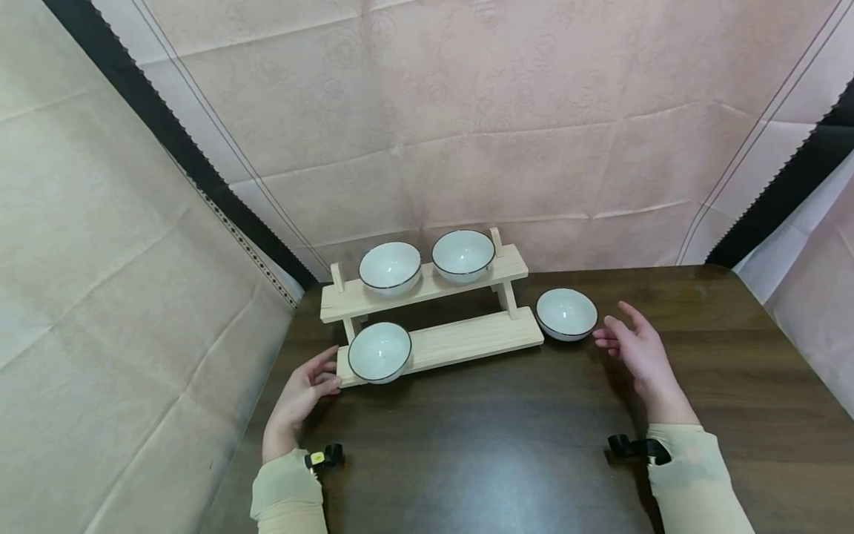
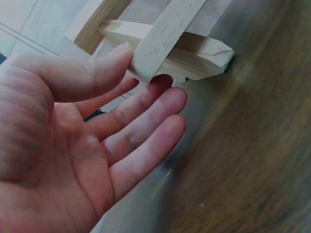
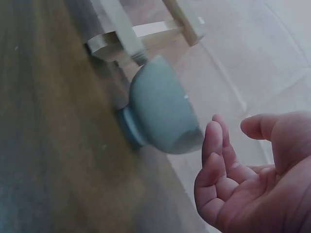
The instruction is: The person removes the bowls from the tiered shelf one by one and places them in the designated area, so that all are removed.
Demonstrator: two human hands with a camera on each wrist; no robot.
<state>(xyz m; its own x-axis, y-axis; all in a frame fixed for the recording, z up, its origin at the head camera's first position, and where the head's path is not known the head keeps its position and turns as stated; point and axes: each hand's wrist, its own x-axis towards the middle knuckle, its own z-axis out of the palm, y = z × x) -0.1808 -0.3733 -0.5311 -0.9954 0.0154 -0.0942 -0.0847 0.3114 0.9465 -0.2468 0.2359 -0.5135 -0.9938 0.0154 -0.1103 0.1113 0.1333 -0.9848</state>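
Two bowls (image 1: 462, 254) top the wooden rack (image 1: 470, 343), which runs lengthwise rightward and slightly away from the left hand (image 1: 300, 395), whose fingers pinch its end. One lower bowl (image 1: 379, 351) sits near them; a fourth bowl (image 1: 566, 313) stands between rack and right hand (image 1: 639, 356), whose loose fingers hold nothing.

Both forearms reach forward from the lower edge of the head view, well apart, pale sleeves ending near the wrists. The left hand (image 1: 307, 389) turns inward; its palm shows in the left wrist view, the left thumb (image 2: 92, 77) stretched across opposite the gently bent left fingers (image 2: 150, 150) in a light pinch. The right hand (image 1: 637, 356) angles inward too, holding nothing, its right fingers (image 3: 211, 170) partly bent and a clear gap separating them from the right thumb (image 3: 260, 126).
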